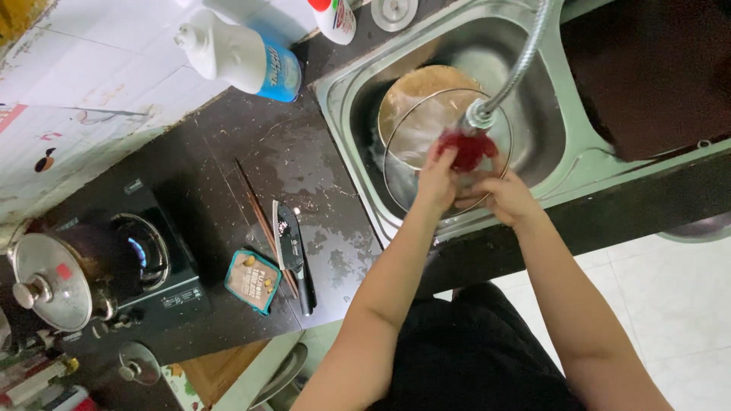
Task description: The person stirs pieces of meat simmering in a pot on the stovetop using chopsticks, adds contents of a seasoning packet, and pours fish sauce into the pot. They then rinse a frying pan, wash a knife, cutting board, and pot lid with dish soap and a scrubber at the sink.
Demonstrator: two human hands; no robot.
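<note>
Both my hands are over the steel sink (346, 99), under the flexible metal faucet hose (518, 65). My left hand (438, 179) and my right hand (502, 196) together hold a dark red piece of food (468, 148) in the running water. Below it in the basin lie a round glass lid with a metal rim (396, 164) and a tan round pan or bowl (419, 87).
On the wet dark counter (251, 152) lie a cleaver (289, 247), chopsticks (255, 205) and a small teal packet (253, 280). A lit gas stove (152, 259) carries a lidded pot (53, 281). A white and blue bottle (244, 57) lies by the tiled wall.
</note>
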